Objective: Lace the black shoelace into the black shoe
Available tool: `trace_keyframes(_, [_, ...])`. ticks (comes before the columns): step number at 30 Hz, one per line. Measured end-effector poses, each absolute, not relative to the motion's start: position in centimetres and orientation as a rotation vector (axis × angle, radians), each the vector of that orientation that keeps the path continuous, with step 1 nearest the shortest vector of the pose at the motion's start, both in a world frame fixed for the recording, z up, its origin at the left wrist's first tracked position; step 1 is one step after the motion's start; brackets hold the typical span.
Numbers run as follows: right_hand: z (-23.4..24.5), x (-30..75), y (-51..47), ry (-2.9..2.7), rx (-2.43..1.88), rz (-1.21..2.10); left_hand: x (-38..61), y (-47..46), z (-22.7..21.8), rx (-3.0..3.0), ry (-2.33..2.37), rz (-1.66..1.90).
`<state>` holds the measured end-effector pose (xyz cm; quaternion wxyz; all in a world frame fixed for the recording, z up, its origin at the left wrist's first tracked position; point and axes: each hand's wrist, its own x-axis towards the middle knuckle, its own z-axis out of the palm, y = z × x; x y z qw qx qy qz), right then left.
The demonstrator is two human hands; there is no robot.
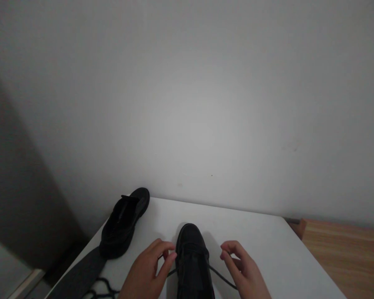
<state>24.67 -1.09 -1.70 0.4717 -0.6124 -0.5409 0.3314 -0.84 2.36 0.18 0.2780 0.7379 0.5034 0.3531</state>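
A black shoe (193,265) stands on the white tabletop, toe away from me, its lower part cut off by the frame edge. Thin dark shoelace (221,276) comes out of both its sides near the front. On the shoe's left, my left hand (151,268) has thumb and forefinger pinched on one lace end. My right hand (244,270) is closed on the other end, off to the shoe's right, with thumb and forefinger together. Both hands are slightly apart from the shoe. The lace ends themselves are mostly hidden by my fingers.
A second black shoe (121,228) lies at the table's left edge against the wall. Near it are a flat dark grey piece like an insole (81,274) and a loose black lace (104,286). A wood-grain surface (345,253) is at the right, beyond the white table (252,228).
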Motion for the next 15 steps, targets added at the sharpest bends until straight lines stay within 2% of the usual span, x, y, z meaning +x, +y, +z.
trace_keyframes(5, [-3.5, 23.3, 0.6, -1.404, -1.499, 0.876, 0.9, 4.3, -1.2, 1.948, 1.303, 0.811])
trace_keyframes(15, [-1.4, 22.6, -0.3, -1.74, -1.382, 0.637, 0.5, 3.4, 0.1, 2.039, 1.268, 0.782])
